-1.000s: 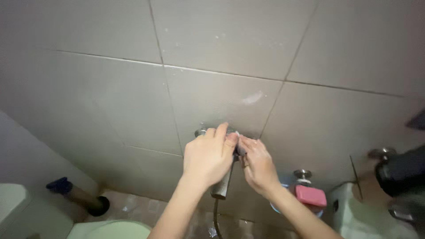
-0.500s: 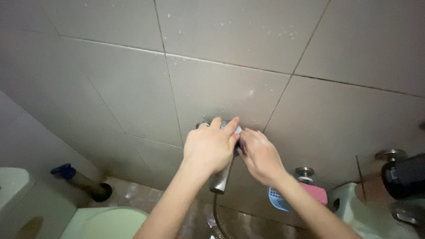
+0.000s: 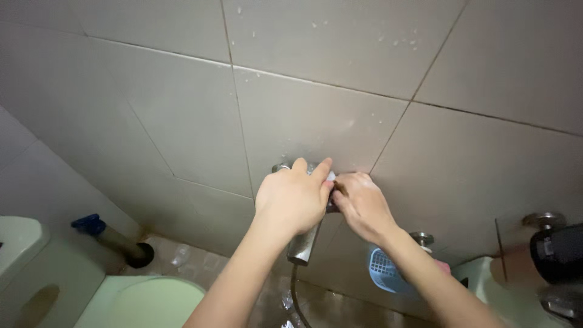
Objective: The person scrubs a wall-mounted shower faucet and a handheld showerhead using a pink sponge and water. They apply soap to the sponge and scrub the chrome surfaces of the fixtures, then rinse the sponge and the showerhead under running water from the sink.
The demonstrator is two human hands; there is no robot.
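Note:
My left hand [image 3: 293,199] is wrapped around the top of a metal spray handle [image 3: 303,244] that hangs on the grey tiled wall [image 3: 182,109]. A dark hose [image 3: 296,297] runs down from the handle. My right hand [image 3: 362,205] presses against the wall fitting just right of the left hand, fingers closed on it; something small and pale shows between the two hands. The fitting itself is mostly hidden by both hands.
A pale green toilet [image 3: 146,302] sits at the lower left, with a blue-capped pipe [image 3: 104,234] on the floor. A blue soap basket [image 3: 384,270] holding a pink bar hangs at lower right, near metal wall knobs [image 3: 543,220] and a dark object [image 3: 559,252].
Both hands have stayed on the wall fitting while the view shifted; the hands sit slightly higher in the frame and the pink soap is now mostly hidden by my right forearm.

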